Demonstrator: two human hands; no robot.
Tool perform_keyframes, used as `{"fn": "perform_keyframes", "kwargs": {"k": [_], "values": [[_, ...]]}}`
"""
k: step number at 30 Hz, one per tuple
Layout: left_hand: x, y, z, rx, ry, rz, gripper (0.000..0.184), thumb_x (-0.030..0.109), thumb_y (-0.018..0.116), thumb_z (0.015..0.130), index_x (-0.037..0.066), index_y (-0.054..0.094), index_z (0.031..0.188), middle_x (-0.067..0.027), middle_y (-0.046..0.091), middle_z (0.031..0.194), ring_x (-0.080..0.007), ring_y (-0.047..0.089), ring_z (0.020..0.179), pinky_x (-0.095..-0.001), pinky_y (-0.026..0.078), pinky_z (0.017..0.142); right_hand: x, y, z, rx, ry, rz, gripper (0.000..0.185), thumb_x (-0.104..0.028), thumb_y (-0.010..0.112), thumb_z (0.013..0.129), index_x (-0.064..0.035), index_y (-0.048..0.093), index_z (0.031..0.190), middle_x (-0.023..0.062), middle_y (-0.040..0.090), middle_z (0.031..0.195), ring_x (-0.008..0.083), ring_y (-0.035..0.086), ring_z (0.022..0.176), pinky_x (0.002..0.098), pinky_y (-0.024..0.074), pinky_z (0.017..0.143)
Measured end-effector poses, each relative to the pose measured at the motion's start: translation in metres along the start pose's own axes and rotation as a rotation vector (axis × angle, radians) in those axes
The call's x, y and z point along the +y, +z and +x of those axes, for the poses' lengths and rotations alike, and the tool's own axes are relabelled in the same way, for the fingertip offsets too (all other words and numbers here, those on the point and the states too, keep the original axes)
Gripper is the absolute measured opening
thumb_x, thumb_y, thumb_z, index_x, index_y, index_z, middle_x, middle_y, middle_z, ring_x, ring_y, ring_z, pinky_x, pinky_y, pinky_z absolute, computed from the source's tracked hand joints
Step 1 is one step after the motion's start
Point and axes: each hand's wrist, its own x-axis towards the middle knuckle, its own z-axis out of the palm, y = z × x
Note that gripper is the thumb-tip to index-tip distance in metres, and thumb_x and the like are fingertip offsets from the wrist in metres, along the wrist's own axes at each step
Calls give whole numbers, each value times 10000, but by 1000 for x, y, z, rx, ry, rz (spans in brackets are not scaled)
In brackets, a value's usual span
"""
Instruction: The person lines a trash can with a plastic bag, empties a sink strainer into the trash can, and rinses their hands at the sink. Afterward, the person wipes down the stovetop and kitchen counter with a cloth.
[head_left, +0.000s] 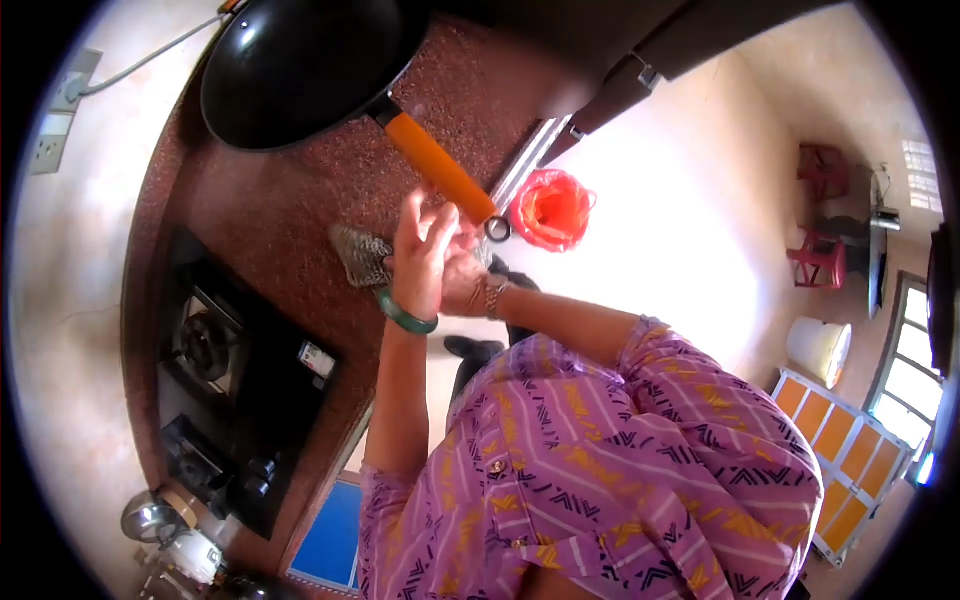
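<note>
My left hand, with a green bangle at its wrist, is raised over the counter edge. Its visible fingers are stretched out and apart. Against it, partly behind, is my right hand, a metal watch on the wrist; its fingers are mostly hidden. The two hands touch each other. Just beyond them runs the orange handle of a black wok, which rests on the counter; whether a finger touches the handle I cannot tell. A grey, textured cloth-like piece lies on the counter beside my left hand.
A gas stove is set into the reddish speckled counter at left. On the floor stands a bin lined with a red bag. Stools, a white bucket and an orange-panelled cabinet are at right.
</note>
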Motion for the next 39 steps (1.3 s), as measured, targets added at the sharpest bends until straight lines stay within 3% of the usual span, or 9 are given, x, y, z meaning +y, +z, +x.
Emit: {"fn": "perform_keyframes", "kwargs": {"k": [5,6,7,14,18,24,30,34,39], "values": [[-25,-53,-28,361,327,436,398,206,536,877,24,430,1215,-133,508,1136,-191,506,993,-300,431,834,97,-52,-4,414,-235,-271,155,-190,532,815,-98,583,929,124,571,894,282,551,816,390,477,699],[-35,-70,-37,436,364,550,403,201,560,863,19,442,1203,-150,497,1150,-204,490,1019,-298,414,854,127,-54,-11,182,239,-182,138,-155,511,845,-66,592,914,108,575,873,224,560,753,352,480,625],[-41,-81,-50,494,309,774,435,243,543,868,-1,428,1210,-194,455,1194,-276,447,1088,-376,364,925,203,-41,-24,296,147,417,141,-141,514,838,-42,586,909,62,569,800,162,548,681,305,477,580],[-74,-105,-108,400,256,1226,476,321,407,918,-15,382,1254,-238,356,1297,-383,331,1197,-454,254,1008,120,-69,-6,549,711,10,186,-146,535,756,-86,591,922,75,562,899,240,526,863,391,438,739],[-73,-116,-114,363,309,959,454,279,397,922,-20,372,1262,-222,365,1303,-350,349,1197,-417,263,1010,-6,22,-21,411,213,-424,326,-241,585,714,-102,604,1008,129,497,1179,295,369,1211,551,261,981],[-82,-136,-156,521,337,887,436,224,534,860,-37,427,1192,-212,492,1154,-318,466,1079,-359,350,933,-116,69,-27,100,-175,-44,327,-208,585,693,-116,615,1005,94,507,1167,254,390,1207,498,259,1007],[-74,-143,-208,757,504,628,301,31,583,801,6,525,1095,-73,535,1107,-134,512,927,-235,416,780,-82,12,62,-160,421,1132,284,-242,484,884,-93,572,1109,123,584,1090,216,568,974,333,469,815],[-81,-158,-229,977,530,531,270,16,574,804,12,538,1071,-83,539,1113,-161,518,949,-255,422,800,-46,10,116,30,273,375,403,-294,501,857,-65,504,1190,171,581,1076,285,560,890,354,465,792],[-103,-175,-258,1322,416,1079,337,50,613,770,14,517,1091,-166,469,1208,-316,451,1108,-384,363,929,-80,57,103,-17,-98,-122,588,-421,389,895,-75,274,1356,173,259,1392,342,233,1289,533,191,1022]]}}
